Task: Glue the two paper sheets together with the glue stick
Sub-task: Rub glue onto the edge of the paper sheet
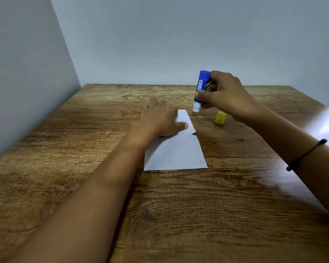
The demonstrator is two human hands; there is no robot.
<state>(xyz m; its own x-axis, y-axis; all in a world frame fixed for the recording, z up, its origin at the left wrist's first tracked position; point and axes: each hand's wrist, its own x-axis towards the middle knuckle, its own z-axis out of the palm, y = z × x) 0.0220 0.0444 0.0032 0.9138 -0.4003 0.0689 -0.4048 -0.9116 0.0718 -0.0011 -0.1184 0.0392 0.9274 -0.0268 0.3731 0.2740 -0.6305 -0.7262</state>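
Cap (220, 117) off on the table (235, 186), my right hand (226, 95) grasping the glue (200, 90) tip-down beside the far sheet (185, 121). Left hand (158, 118) flat, pinning it; near sheet (175, 154) waits, and I think no glue's on yet

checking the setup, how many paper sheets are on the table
2. The far sheet lies under the left hand, beside the glue stick's tip. The near sheet lies closer to the person, its far edge meeting the first. Any overlap is hidden.

Grainy wood bench (235, 186) with glossy sheen; matt white paper sheets (176, 154); smooth plastic glue stick (201, 86) and cap (220, 117).
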